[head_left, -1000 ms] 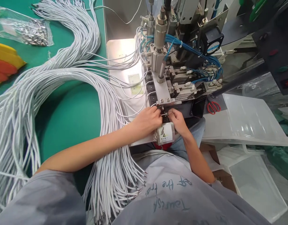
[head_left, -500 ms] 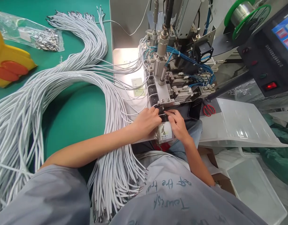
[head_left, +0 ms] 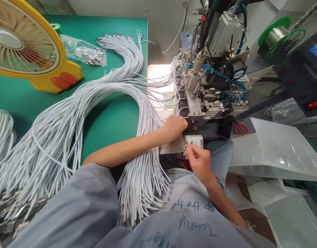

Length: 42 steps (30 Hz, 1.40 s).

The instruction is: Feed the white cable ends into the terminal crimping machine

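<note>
My left hand (head_left: pixel 174 128) is closed at the front end of the machine (head_left: pixel 196 105), its fingers curled by the black fixture; what they hold is hidden. My right hand (head_left: pixel 198 159) is lower down, its thumb and fingers pinched together over the edge of a small labelled packet (head_left: pixel 196 140); anything between the fingertips is too small to make out. White cables (head_left: pixel 145 113) run under my left forearm and hang over the table edge. Several thin cables (head_left: pixel 161 82) lead into the machine's row of slots.
A yellow fan (head_left: pixel 55 44) and a clear bag of metal parts (head_left: pixel 92 55) are on the green table (head_left: pixel 114 117). To the right are red scissors (head_left: pixel 241 129), a black phone (head_left: pixel 225 126), a solder spool (head_left: pixel 278 34) and a translucent plastic bin (head_left: pixel 279 148).
My right hand has drawn back from the fixture toward my body and closed into a pinch. My left hand stays by the machine. The view has shifted left, bringing in more of the fan.
</note>
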{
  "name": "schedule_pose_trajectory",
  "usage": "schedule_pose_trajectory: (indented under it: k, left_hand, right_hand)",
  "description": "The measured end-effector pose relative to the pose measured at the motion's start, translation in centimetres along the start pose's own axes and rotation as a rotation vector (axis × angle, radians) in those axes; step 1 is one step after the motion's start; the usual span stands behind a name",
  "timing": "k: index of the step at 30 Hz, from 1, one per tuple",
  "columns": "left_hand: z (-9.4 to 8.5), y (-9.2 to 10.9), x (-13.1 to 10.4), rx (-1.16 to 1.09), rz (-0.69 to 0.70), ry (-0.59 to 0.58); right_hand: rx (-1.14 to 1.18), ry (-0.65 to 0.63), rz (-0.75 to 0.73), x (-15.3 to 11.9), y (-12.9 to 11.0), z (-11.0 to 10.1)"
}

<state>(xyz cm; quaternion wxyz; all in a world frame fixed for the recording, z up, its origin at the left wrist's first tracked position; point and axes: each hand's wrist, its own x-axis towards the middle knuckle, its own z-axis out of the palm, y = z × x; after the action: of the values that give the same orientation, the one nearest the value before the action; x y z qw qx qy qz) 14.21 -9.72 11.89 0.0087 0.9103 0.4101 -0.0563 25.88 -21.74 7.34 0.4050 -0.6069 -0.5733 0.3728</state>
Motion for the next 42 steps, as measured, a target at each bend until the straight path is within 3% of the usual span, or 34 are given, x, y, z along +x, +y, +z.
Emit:
schedule_pose_trajectory:
  k: [3,6,8,12,14,18,20,26,29,33,37,42]
  left_hand:
    - [-2.0,-1.5,-0.2,-0.039,-0.013,-0.039]
    - [-4.5,-6.2,-0.8,-0.002,-0.184,0.044]
    - [-5.3,-10.9,-1.7,0.066,-0.296,0.093]
    - [-4.1,-19.3,-4.4,0.159,-0.345,-0.227]
    - [-2.8,-21.4,-6.0,0.202,-0.385,-0.228]
    - [-1.1,-21.7,-8.1,0.192,-0.406,-0.014]
    - [-0.8,-21.5,-8.2,0.186,-0.425,0.021]
    - [0.3,-22.9,-6.5,0.210,-0.534,0.008]
    - [0.6,-23.8,-6.1,0.201,-0.500,0.024]
    - [0.3,-24.2,-6.0,0.191,-0.426,0.049]
    - [-0.2,-24.6,-5.3,0.191,-0.386,0.053]
    - [-0.5,-24.5,-4.8,0.191,-0.351,0.073]
  right_hand:
    - [0.081,-0.324,0.133,-1.3,0.2,3.0]
    - [0.177,-0.492,0.160,-1.4,1.0,5.4]
    - [0.216,-0.524,0.143,-1.2,1.3,6.4]
    - [0.148,-0.496,0.108,-1.0,0.8,6.6]
    - [0.052,-0.493,0.051,-1.1,0.1,6.3]
    - [-0.112,-0.374,-0.131,-0.5,-1.0,6.3]
    - [-0.111,-0.284,-0.176,0.5,-1.4,6.6]
    - [0.040,-0.292,0.019,4.7,-2.4,8.3]
    - [0.077,-0.254,0.064,5.4,-2.6,8.8]
    - [0.292,-0.202,0.107,5.4,-2.0,8.9]
    - [0.456,-0.346,0.177,5.0,-1.7,7.3]
    - [0.367,-0.522,0.225,2.8,-1.9,2.5]
